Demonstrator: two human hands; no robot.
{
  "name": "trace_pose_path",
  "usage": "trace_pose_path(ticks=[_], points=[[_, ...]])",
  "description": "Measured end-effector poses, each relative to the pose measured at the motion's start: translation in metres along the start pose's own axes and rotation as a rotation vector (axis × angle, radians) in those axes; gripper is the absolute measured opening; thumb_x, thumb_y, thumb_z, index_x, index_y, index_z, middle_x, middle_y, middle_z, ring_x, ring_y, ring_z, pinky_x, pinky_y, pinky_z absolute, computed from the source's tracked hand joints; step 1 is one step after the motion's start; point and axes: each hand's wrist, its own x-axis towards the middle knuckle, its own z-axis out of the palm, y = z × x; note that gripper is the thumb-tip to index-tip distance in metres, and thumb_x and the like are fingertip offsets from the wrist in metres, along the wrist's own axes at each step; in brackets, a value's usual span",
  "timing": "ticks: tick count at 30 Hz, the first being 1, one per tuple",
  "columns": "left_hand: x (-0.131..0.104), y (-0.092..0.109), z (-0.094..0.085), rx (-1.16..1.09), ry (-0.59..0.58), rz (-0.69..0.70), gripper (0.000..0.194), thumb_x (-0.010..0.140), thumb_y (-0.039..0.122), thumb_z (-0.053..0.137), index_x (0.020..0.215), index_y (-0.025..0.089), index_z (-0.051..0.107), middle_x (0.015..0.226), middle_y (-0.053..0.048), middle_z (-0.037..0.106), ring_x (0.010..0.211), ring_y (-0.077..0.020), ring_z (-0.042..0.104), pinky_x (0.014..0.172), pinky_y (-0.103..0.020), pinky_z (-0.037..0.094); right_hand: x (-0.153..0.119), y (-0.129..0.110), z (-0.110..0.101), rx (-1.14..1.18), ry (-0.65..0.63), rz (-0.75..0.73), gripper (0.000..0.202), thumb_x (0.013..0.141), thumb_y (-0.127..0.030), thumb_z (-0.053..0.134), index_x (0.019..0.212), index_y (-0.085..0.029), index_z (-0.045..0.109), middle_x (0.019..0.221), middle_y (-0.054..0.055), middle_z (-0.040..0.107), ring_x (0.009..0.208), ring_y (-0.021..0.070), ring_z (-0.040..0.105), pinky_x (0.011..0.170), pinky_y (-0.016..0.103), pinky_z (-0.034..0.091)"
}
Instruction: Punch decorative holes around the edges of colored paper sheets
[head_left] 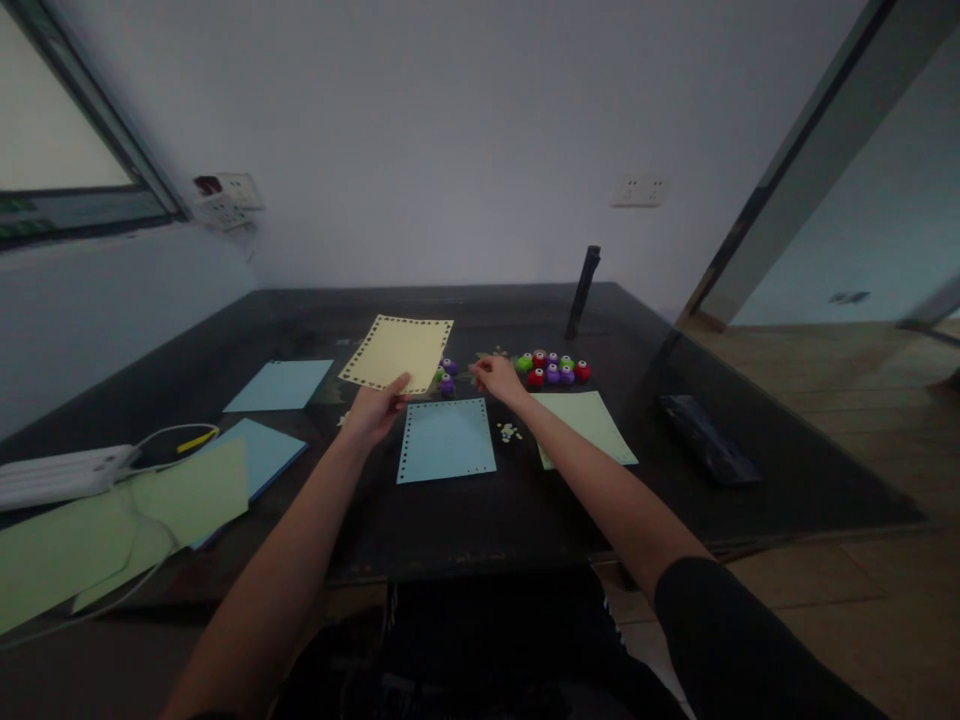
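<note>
The dark table (442,530) takes up most of the view and carries everything else.

Paper comes next in size. Pale green sheets (187,510) lie at the left, partly over blue paper (262,455) and beside a white strip (67,475) with a cable. Another blue sheet (281,387) lies flat beyond them. In front of the person is a holed blue sheet (448,440), and a pale sheet (592,420) lies partly under the right forearm. The cream sheet (401,348), with dark holes along its edges, is raised above the table, tilted.

A dark pouch (709,440) lies at the right; a slim black object (583,292) stands near the wall.

The left hand (381,408) is closed on the cream sheet's near edge, thumb on top. The right hand (495,376) has its fingers curled inward; whether the tips meet or pinch anything is too small to tell.

Small round figures (553,372) with eye-like spots cluster beside the right hand, while others (448,375) show past the cream sheet.

Smallest are pale scraps (509,433) just right of the holed blue sheet.

The step in hand looks like handling the cream sheet; moving it calls for a light, steady pinch, as thin paper bends easily.
</note>
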Motion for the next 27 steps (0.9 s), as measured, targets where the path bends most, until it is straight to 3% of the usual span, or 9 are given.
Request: trace_pose_path(ticks=[3,5,11,17,21,24,27], points=[[-0.001,-0.001,0.003,0.049,0.012,-0.004,0.045,0.065,0.015,0.072,0.107,0.019,0.058,0.092,-0.004,0.066,0.048,-0.0047,0.052,0.035,-0.014,0.032,0.003,-0.021,0.016,-0.385,0.0,0.017,0.037,0.084,-0.046,0.053,0.079,-0.013,0.068,0.086,0.017,0.069,0.088,0.026,0.064,0.077,0.036,0.045],[-0.001,-0.002,0.004,0.066,0.025,-0.018,0.045,0.065,0.015,0.071,0.108,0.018,0.058,0.095,-0.005,0.067,0.049,-0.0053,0.054,0.037,-0.014,0.035,0.003,-0.033,0.029,-0.502,-0.029,0.039,0.042,0.083,-0.049,0.053,0.087,-0.011,0.069,0.096,0.021,0.067,0.096,0.0301,0.063,0.08,0.039,0.044],[-0.004,-0.005,0.006,0.123,0.005,-0.036,0.046,0.066,0.018,0.072,0.109,0.019,0.058,0.098,-0.006,0.068,0.057,-0.01,0.061,0.046,-0.018,0.046,0.001,-0.046,0.05,-0.543,-0.04,0.057,0.03,0.081,-0.03,0.057,0.102,-0.011,0.066,0.103,0.022,0.066,0.1,0.0318,0.062,0.078,0.039,0.046],[-0.007,-0.007,0.008,0.23,-0.032,-0.01,0.04,0.068,0.025,0.071,0.106,0.018,0.059,0.091,-0.007,0.069,0.054,-0.0117,0.06,0.045,-0.021,0.045,0.002,-0.037,0.037,-0.491,-0.023,0.04,0.024,0.081,-0.031,0.058,0.094,-0.014,0.067,0.101,0.019,0.068,0.098,0.0286,0.063,0.078,0.035,0.046],[-0.009,-0.01,0.011,0.254,-0.046,-0.009,0.033,0.068,0.025,0.07,0.097,0.015,0.06,0.088,-0.008,0.068,0.05,-0.0102,0.058,0.044,-0.022,0.043,-0.007,-0.025,0.01,-0.229,-0.031,0.018,0.021,0.079,-0.033,0.062,0.081,-0.012,0.064,0.084,0.016,0.07,0.079,0.0243,0.067,0.069,0.032,0.049],[-0.014,-0.011,0.016,0.279,-0.073,-0.015,0.031,0.067,0.025,0.071,0.094,0.015,0.06,0.087,-0.008,0.068,0.049,-0.0107,0.058,0.044,-0.023,0.042,-0.029,-0.014,-0.016,0.245,-0.137,0.094,0.019,0.079,-0.032,0.063,0.084,-0.014,0.06,0.08,0.01,0.069,0.056,0.0148,0.064,0.05,0.024,0.048],[-0.021,-0.013,0.023,0.304,-0.124,-0.019,0.026,0.067,0.027,0.071,0.087,0.015,0.061,0.079,-0.007,0.067,0.049,-0.0122,0.058,0.045,-0.024,0.043,-0.06,-0.007,-0.041,0.582,-0.216,0.141,0.022,0.074,-0.028,0.069,0.089,-0.015,0.061,0.08,0.006,0.067,0.054,0.0102,0.062,0.046,0.019,0.049]])
